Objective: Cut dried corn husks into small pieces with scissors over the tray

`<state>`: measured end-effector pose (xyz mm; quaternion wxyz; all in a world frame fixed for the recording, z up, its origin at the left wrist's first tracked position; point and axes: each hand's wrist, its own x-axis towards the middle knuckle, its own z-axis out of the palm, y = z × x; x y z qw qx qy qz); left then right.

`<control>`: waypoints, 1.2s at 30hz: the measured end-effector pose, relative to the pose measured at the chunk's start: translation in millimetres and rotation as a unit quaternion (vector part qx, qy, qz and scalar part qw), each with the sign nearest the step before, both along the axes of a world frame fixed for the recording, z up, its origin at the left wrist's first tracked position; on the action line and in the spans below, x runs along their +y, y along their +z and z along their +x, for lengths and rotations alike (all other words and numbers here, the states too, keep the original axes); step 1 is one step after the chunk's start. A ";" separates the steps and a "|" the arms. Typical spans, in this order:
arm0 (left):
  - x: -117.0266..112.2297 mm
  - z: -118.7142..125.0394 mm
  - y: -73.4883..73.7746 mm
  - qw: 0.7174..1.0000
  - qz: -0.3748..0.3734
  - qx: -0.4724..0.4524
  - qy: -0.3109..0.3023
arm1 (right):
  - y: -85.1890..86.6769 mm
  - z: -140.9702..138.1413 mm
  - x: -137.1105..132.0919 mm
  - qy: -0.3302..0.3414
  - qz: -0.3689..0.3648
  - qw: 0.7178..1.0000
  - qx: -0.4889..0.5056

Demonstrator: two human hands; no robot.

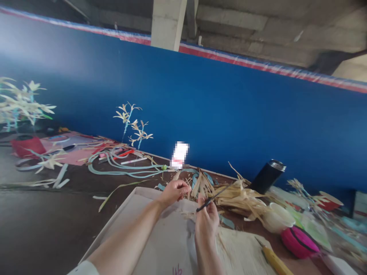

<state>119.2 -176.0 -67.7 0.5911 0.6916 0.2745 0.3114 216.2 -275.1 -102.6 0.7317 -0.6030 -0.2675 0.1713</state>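
My left hand [175,192] is above the far end of a pale board [169,236], its fingers curled together in a pinch. What they hold, if anything, is too small to make out. Close by on the right, my right hand [208,215] grips a slim dark pointed tool [210,201], which points up and to the right; its exact kind is unclear. Dry tan husk strips [203,184] lie just beyond both hands. A larger bundle of dried husks [239,196] rests to the right, beside light-blue scraps [226,221].
A black flask [268,176] leans against the blue wall [215,114]. At right are a white bowl [278,217], a pink pouch [299,241] and a yellow-handled pointed tool [275,259]. Light-blue cords [123,172] and husk flowers [126,116] are at left; a blurred-out phone-like object [180,154] stands behind.
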 end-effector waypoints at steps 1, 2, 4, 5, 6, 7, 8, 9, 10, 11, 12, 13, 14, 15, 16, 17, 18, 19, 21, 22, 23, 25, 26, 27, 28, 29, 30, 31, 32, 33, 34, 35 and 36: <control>-0.7 -0.5 0.4 1.000 0.006 0.002 0.002 | 2.7 -0.6 -0.3 -0.025 -0.002 1.000 0.016; -1.4 -1.1 1.1 1.000 0.013 0.003 0.004 | 5.2 -0.7 -0.7 -0.038 -0.007 0.999 0.027; -2.8 -2.4 2.9 0.999 0.031 0.009 0.008 | 8.5 0.6 -1.2 -0.053 -0.017 0.998 0.041; -3.2 -3.2 4.2 0.999 0.039 0.017 0.006 | 9.2 2.0 -1.3 -0.061 -0.021 0.997 0.046; -3.5 -4.0 5.8 0.999 0.043 0.018 -0.003 | 9.3 3.7 -1.2 -0.067 -0.028 0.996 0.050; -3.5 -5.0 7.5 0.998 0.047 0.021 -0.019 | 9.0 5.5 -1.0 -0.071 -0.035 0.995 0.052; -3.3 -6.2 9.4 0.998 0.054 0.023 -0.032 | 8.5 7.1 -0.6 -0.075 -0.039 0.995 0.054; -2.8 -7.6 11.4 0.997 0.060 0.018 -0.040 | 8.0 8.5 -0.1 -0.081 -0.038 0.994 0.060; -2.1 -9.3 13.2 0.996 0.070 0.025 -0.047 | 7.5 9.5 0.5 -0.083 -0.035 0.994 0.063; -1.3 -11.1 14.8 0.993 0.089 0.038 -0.061 | 7.1 10.2 1.2 -0.085 -0.032 0.994 0.064; -0.3 -13.2 16.1 0.990 0.108 0.055 -0.076 | 6.9 10.7 1.9 -0.087 -0.028 0.994 0.065; 0.9 -15.2 17.1 0.985 0.124 0.078 -0.091 | 6.6 11.1 2.5 -0.088 -0.024 0.994 0.063; 2.1 -17.2 17.8 0.979 0.140 0.103 -0.107 | 6.3 11.3 3.1 -0.089 -0.022 0.994 0.059; 3.2 -18.9 18.2 0.972 0.155 0.128 -0.122 | 5.9 11.6 3.6 -0.091 -0.020 0.994 0.057; 4.3 -20.2 18.3 0.964 0.171 0.152 -0.133 | 5.3 12.0 4.0 -0.092 -0.020 0.994 0.055; 5.1 -21.1 18.3 0.956 0.191 0.175 -0.139 | 4.7 12.3 4.3 -0.095 -0.022 0.994 0.053; 5.7 -21.5 18.1 0.947 0.213 0.196 -0.140 | 4.2 12.7 4.4 -0.097 -0.024 0.994 0.052; 5.9 -21.4 17.8 0.937 0.236 0.217 -0.137 | 3.7 12.9 4.4 -0.098 -0.026 0.994 0.051; 5.7 -20.2 17.1 0.918 0.272 0.261 -0.125 | 3.3 13.0 4.1 -0.096 -0.029 0.994 0.043; 5.4 -19.2 16.7 0.909 0.283 0.281 -0.120 | 3.4 12.8 3.8 -0.093 -0.027 0.994 0.041; 4.9 -18.3 16.4 0.903 0.288 0.298 -0.116 | 3.7 12.4 3.6 -0.090 -0.021 0.995 0.041; 4.2 -16.9 15.8 0.896 0.288 0.320 -0.108 | 4.7 11.4 3.1 -0.088 -0.004 0.995 0.049; 4.1 -16.6 15.8 0.896 0.285 0.324 -0.105 | 5.3 10.9 2.9 -0.090 0.001 0.995 0.054; 4.0 -16.7 15.8 0.897 0.284 0.322 -0.105 | 5.7 10.5 2.7 -0.091 0.004 0.994 0.057; 4.1 -17.0 16.0 0.899 0.282 0.316 -0.108 | 6.1 10.2 2.6 -0.092 0.005 0.994 0.057; 4.2 -17.3 16.2 0.902 0.281 0.305 -0.116 | 6.4 10.0 2.5 -0.092 0.004 0.994 0.055; 4.3 -17.6 16.4 0.906 0.281 0.292 -0.125 | 6.6 9.9 2.5 -0.094 0.002 0.994 0.053; 4.3 -17.7 16.4 0.909 0.283 0.276 -0.133 | 6.9 9.8 2.4 -0.095 0.000 0.994 0.051; 4.3 -17.3 16.1 0.911 0.284 0.263 -0.142 | 7.2 9.8 2.4 -0.097 -0.002 0.994 0.051; 4.1 -16.6 15.3 0.912 0.285 0.253 -0.152 | 7.5 9.8 2.3 -0.097 -0.004 0.994 0.052; 3.8 -15.3 14.1 0.912 0.285 0.248 -0.162 | 8.0 9.7 2.3 -0.097 -0.007 0.994 0.055; 3.4 -13.7 12.5 0.911 0.282 0.248 -0.171 | 8.5 9.6 2.3 -0.095 -0.010 0.994 0.058; 2.9 -12.0 10.6 0.909 0.279 0.253 -0.180 | 8.9 9.5 2.3 -0.093 -0.012 0.994 0.061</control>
